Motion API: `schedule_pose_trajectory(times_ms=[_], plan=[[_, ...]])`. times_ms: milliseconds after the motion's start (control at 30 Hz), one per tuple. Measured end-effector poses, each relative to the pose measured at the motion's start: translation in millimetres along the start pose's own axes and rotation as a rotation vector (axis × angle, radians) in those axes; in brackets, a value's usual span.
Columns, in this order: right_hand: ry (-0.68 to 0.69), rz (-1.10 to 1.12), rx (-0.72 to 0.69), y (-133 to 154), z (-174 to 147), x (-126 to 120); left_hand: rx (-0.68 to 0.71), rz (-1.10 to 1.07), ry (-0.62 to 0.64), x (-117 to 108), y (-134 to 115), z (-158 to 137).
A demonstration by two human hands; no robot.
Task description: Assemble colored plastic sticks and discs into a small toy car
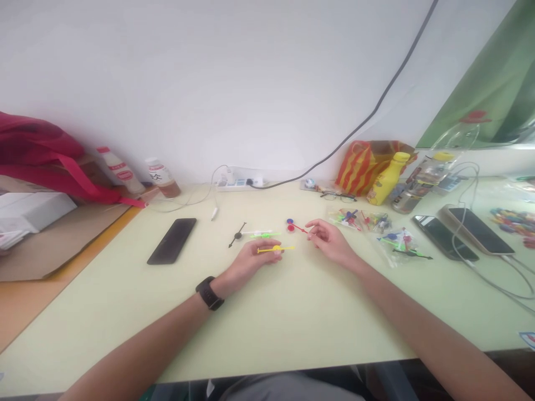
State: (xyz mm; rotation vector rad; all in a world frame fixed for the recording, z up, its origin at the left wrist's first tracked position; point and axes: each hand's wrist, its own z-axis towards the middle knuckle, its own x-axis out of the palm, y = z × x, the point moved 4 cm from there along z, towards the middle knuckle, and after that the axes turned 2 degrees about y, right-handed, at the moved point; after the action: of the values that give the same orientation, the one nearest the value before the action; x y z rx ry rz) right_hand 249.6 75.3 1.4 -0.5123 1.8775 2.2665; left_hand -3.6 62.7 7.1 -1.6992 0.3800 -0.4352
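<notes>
My left hand [253, 260], with a black watch [210, 293] on its wrist, pinches a yellow spinner arrow [276, 249] that has a round hub. A small clear piece shows at its fingertips. My right hand [328, 240] has its thumb and curled forefinger slightly apart at the tip of a red spinner arrow [298, 227]; no firm grip shows. Beside that arrow are a blue disc [290, 221] and a red disc [291, 228]. Just beyond my left hand lie a black arrow [238, 235], a white arrow [254, 231] and a green arrow [264, 236].
Bagged colourful arrows [401, 245] lie to the right, near two phones with cables. A black phone [172, 241] is at left. Bottles, glasses [338, 196], a striped bag [355, 167] and a power strip [240, 183] line the wall. A cardboard sheet [54, 245] is far left.
</notes>
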Motion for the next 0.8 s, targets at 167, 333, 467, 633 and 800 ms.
schedule_pose_trajectory(times_ms=[167,333,467,633,800], plan=[[-0.030,-0.356,-0.133,7,-5,2,0.342,0.638,-0.089,4,-5,-9],[-0.039,-0.429,-0.154,8,-6,2,0.541,1.027,-0.202,-4,-9,-9],[-0.060,-0.458,-0.164,6,-5,0,0.538,1.189,-0.328,-14,-13,-6],[-0.056,-0.475,-0.174,5,-5,2,0.497,1.110,-0.049,8,-10,-15],[-0.057,-0.452,-0.174,7,-5,1,0.497,1.055,0.030,19,-4,-20]])
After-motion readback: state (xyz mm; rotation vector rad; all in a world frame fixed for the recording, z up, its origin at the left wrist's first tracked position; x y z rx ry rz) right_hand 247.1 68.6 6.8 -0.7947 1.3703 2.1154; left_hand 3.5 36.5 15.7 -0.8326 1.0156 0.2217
